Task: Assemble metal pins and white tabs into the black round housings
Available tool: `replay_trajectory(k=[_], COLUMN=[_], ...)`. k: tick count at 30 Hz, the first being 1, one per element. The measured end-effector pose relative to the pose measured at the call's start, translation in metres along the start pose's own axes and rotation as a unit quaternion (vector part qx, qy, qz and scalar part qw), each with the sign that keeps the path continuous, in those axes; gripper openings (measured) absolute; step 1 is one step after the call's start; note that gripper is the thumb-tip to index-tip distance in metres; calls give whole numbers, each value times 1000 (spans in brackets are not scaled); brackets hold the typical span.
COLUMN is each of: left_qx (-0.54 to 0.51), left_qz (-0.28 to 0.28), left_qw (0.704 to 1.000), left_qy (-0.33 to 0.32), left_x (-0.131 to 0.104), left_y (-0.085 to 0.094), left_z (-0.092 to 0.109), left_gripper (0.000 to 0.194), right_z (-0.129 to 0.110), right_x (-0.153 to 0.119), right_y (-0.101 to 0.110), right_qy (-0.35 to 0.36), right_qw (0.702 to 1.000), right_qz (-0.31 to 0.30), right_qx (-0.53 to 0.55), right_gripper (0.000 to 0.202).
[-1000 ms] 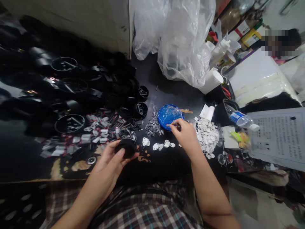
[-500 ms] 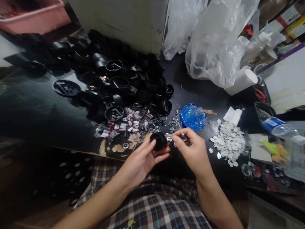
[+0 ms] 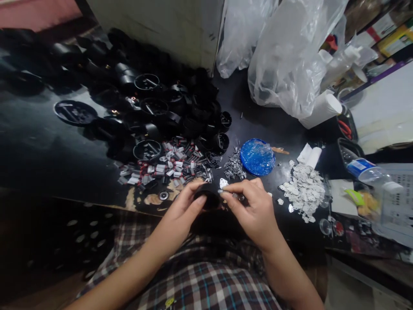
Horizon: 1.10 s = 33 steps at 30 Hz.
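My left hand (image 3: 185,206) is wrapped round a black cup-shaped part (image 3: 208,198), its dark opening tilted towards me. At the cup's right side, my right hand (image 3: 253,206) pinches a small grey metal piece, perhaps a spring (image 3: 223,191), between thumb and forefinger. A second shiny metal bit (image 3: 240,197) shows under the curled fingers of that hand; its kind is unclear. Just beyond the fingertips is a small white plate (image 3: 223,183). Behind the hands lie a heap of small grey pointed pieces (image 3: 235,165) and a blue lid (image 3: 258,157) bearing clear, glossy stuff.
Many black cups (image 3: 146,150) crowd the back left, some with small parts inside. Grey-and-red cylinders (image 3: 161,168) are heaped in front of them. To the right lie a pile of white plates (image 3: 305,189), a plastic bottle (image 3: 371,172) and plastic bags (image 3: 287,64).
My right hand has come a little left and down, bringing the small metal piece closer to the cup. The cup has turned, its opening now facing me more. The view has shifted slightly.
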<state>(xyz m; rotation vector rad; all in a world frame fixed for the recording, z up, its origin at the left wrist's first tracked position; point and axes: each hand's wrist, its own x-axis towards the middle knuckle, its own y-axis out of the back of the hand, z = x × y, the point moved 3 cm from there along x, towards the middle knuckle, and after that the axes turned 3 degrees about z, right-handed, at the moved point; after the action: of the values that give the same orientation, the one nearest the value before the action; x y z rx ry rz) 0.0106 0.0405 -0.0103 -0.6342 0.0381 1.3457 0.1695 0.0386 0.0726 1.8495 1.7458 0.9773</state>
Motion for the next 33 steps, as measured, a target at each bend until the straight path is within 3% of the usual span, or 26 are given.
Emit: replay_trajectory(k=[3, 5, 8, 10, 14, 20, 22, 23, 25, 26, 29, 31, 33], left_qx=[-94, -118, -113, -75, 20, 14, -11, -35, -97, -121, -147, -156, -168], left_qz=[-26, -25, -15, -21, -58, -67, -43, -20, 33, 53, 73, 80, 90], left_qw=[993, 988, 987, 991, 995, 995, 996, 996, 991, 988, 983, 981, 979], left_qy=[74, 99, 116, 105, 77, 78, 83, 86, 84, 82, 81, 80, 71], left_x=[-1, -2, -5, -8, -12, -12, -10, -8, -6, -5, -3, -3, -3], left_y=[-5, -4, 4, 12, 27, 39, 38, 37, 33, 31, 26, 25, 25], left_z=[-4, -6, -10, -13, -15, -12, -10, -9, -7, -7, -7, -8, -8], left_gripper=[18, 19, 22, 22, 24, 22, 21, 21, 20, 20, 20, 20, 20], right_z=[3, 10, 19, 22, 23, 13, 12, 13, 17, 20, 28, 32, 32], right_x=[-4, -7, -12, -13, -10, -3, 3, 9, 23, 31, 51, 57, 56], right_y=[0, -3, -13, -17, -25, -35, -37, -38, -38, -39, -47, -53, -54], right_qy=[-31, -110, -227, -266, -301, -300, -268, -237, -155, -114, -42, -26, -21], right_qw=[999, 982, 895, 859, 858, 849, 872, 900, 966, 983, 956, 937, 937], right_qz=[-8, -76, -220, -253, -246, -285, -286, -266, -186, -145, -109, -128, -131], right_qx=[37, 131, 315, 357, 336, 329, 294, 250, 86, -21, -268, -324, -324], right_gripper=[7, 16, 28, 27, 26, 26, 21, 19, 17, 17, 15, 15, 14])
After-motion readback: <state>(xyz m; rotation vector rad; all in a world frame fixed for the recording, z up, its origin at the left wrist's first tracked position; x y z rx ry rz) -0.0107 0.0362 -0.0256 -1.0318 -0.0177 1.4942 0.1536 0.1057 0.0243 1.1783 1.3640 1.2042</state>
